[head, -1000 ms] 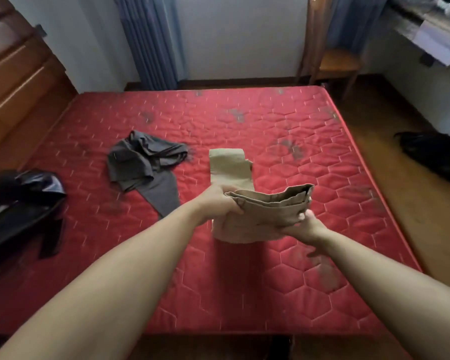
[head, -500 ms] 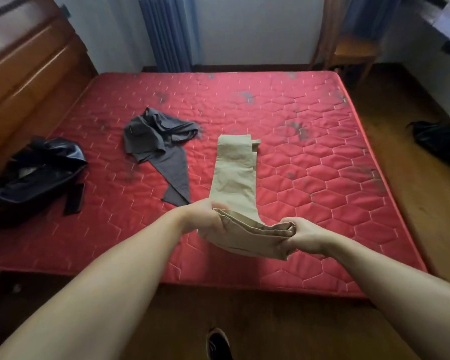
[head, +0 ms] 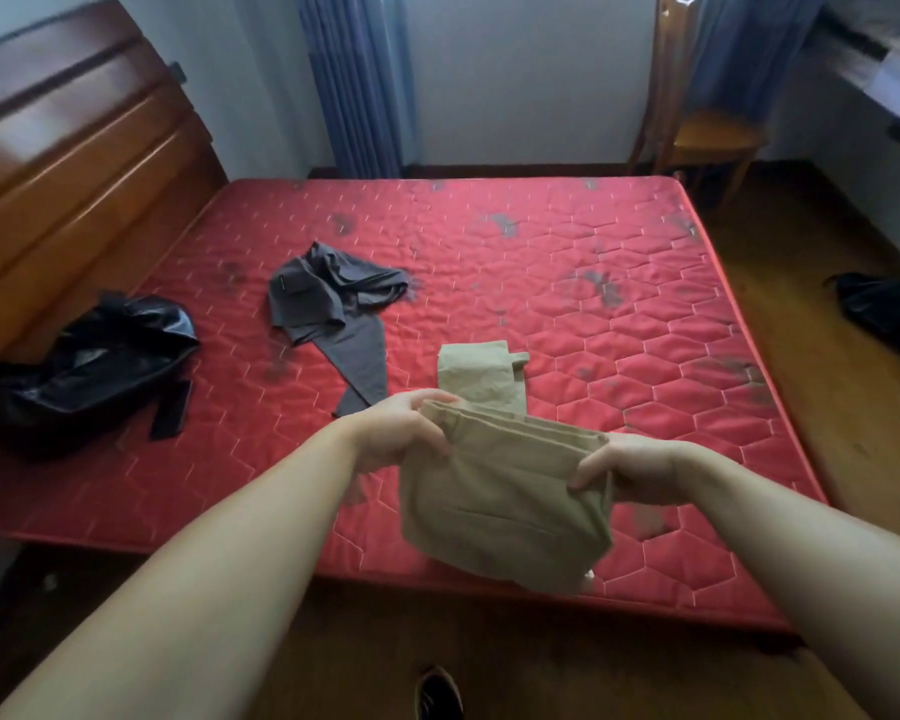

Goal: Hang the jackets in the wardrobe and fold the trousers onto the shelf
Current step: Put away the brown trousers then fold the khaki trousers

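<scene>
Beige trousers [head: 505, 506] hang folded over between my two hands above the near edge of the red mattress [head: 567, 283]. My left hand [head: 401, 433] grips the waistband's left end and my right hand [head: 630, 467] grips its right end. The leg ends still lie on the mattress behind my hands. Crumpled dark grey trousers [head: 333, 314] lie on the mattress to the left. A shiny black jacket [head: 89, 361] is heaped at the mattress's left side by the headboard.
A wooden headboard [head: 63, 163] stands at the left. A wooden chair [head: 707, 137] is at the back right, a desk edge [head: 884, 80] at far right. Another black garment [head: 889, 309] lies on the wooden floor to the right. My shoe tip [head: 437, 693] shows below.
I have lifted the waistband end up and forward over the legs, so the beige trousers are folded shorter. The view has pulled back from the bed.
</scene>
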`<act>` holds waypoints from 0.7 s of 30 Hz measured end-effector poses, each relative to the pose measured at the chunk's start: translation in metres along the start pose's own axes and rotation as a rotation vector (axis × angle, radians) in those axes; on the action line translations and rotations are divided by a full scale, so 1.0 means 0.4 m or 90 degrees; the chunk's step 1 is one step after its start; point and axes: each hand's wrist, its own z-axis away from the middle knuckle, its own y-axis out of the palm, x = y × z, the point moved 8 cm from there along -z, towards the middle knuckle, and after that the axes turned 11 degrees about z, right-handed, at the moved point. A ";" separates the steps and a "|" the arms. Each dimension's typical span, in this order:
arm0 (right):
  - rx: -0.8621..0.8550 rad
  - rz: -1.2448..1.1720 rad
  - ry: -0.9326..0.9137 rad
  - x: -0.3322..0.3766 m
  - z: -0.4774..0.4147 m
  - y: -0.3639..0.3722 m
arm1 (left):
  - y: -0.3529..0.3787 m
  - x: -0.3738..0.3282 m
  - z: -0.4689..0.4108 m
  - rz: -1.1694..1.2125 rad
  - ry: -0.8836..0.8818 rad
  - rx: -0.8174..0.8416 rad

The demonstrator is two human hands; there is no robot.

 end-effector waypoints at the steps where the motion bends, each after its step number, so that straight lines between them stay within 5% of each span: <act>1: -0.026 -0.043 -0.014 0.009 -0.015 -0.020 | -0.024 -0.009 -0.013 0.038 0.037 -0.047; 4: -0.068 -0.113 -0.036 0.033 -0.075 -0.059 | -0.089 0.007 -0.068 0.131 0.073 -0.145; 9: -0.069 -0.122 -0.007 0.050 -0.220 -0.091 | -0.163 0.098 -0.207 0.029 -0.044 -0.146; 15: -0.202 -0.102 0.055 0.117 -0.475 -0.226 | -0.301 0.071 -0.453 0.023 -0.005 -0.176; 18: -0.359 -0.090 0.002 0.194 -0.600 -0.354 | -0.368 -0.014 -0.602 0.080 0.093 -0.210; 21: -0.669 0.090 -0.035 0.245 -0.658 -0.484 | -0.431 -0.003 -0.755 0.047 0.077 -0.238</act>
